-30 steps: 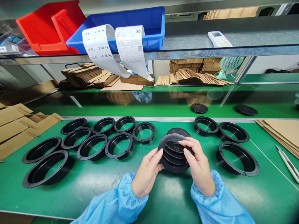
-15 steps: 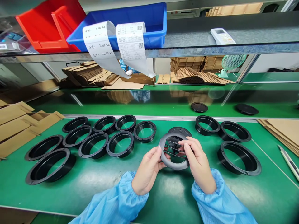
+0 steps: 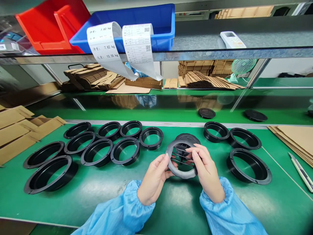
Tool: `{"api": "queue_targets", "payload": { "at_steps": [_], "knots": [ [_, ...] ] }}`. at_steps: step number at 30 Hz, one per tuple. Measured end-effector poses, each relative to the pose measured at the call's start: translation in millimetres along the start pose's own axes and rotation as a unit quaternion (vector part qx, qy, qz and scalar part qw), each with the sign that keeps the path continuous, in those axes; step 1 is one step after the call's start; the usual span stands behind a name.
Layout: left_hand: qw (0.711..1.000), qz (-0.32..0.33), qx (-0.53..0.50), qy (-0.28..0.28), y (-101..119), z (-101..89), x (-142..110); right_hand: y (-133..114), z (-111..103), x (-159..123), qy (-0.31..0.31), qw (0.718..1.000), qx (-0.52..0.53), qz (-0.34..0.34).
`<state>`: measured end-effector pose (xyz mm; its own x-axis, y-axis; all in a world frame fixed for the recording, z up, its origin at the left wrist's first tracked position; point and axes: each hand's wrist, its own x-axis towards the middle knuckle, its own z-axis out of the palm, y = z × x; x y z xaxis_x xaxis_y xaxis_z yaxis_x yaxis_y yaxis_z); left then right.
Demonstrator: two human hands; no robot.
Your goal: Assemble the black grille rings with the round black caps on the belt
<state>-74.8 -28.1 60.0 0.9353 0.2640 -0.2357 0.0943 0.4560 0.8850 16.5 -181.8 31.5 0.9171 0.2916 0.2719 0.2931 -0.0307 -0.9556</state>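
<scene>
1. Green matting covers the workbench (image 3: 97, 195), and two blue sleeves (image 3: 117, 212) come in from the near edge.
2. At the middle of the bench the left hand (image 3: 153, 181) and the right hand (image 3: 207, 174) hold a round black louvred grille (image 3: 181, 159) between them, raised off the mat and tilted toward the person.
3. Left fingers (image 3: 164, 163) curl onto the grille's left rim, thumb in front, pinching it; right fingers (image 3: 194, 153) are pressed together over the right rim and slats, gripping it.
4. Just beyond the fingertips, partly hidden by the grille, a black round cover (image 3: 187, 137) lies on the mat.
5. Left of the left fingers sit ten black flanged rings (image 3: 124, 151) in rows; right of the right fingers sit three more rings (image 3: 248, 166).
6. Farther right lie a utility knife (image 3: 302, 171) and flat cardboard (image 3: 295, 138); far left lies folded cardboard (image 3: 22, 130).
7. Beyond the fingers, past a metal strip, two black discs (image 3: 206, 113) rest on a second green surface.
8. Overhead, a shelf carries a red bin (image 3: 49, 26), a blue bin (image 3: 151, 23) with paper labels (image 3: 107, 49) hanging from it, and a remote control (image 3: 232, 39).
</scene>
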Motion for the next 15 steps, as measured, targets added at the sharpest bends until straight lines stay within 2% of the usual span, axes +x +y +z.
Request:
{"api": "queue_targets", "payload": {
  "at_steps": [4, 7, 9, 12, 15],
  "knots": [
    [1.0, 0.003, 0.013, 0.009, 2.7, 2.9, -0.4, -1.0, 1.4, 1.9, -0.002, 0.999, 0.032, -0.019],
    [0.998, 0.002, 0.018, 0.054, 6.2, 8.3, 0.0, -7.8, 7.0, 2.4, 0.011, 0.993, 0.11, -0.03],
    [0.996, -0.003, 0.013, 0.087, 8.8, 11.3, 2.9, -10.1, 11.0, 4.9, 0.015, 0.989, 0.15, -0.007],
    [0.993, -0.012, 0.015, 0.113, 11.0, 12.5, 10.4, -8.2, 11.2, 10.3, -0.045, 0.988, 0.134, 0.053],
    [0.988, -0.029, 0.055, 0.142, 10.2, 9.1, 16.8, -6.4, 6.0, 11.6, -0.137, 0.986, 0.076, 0.061]
  ]
}}
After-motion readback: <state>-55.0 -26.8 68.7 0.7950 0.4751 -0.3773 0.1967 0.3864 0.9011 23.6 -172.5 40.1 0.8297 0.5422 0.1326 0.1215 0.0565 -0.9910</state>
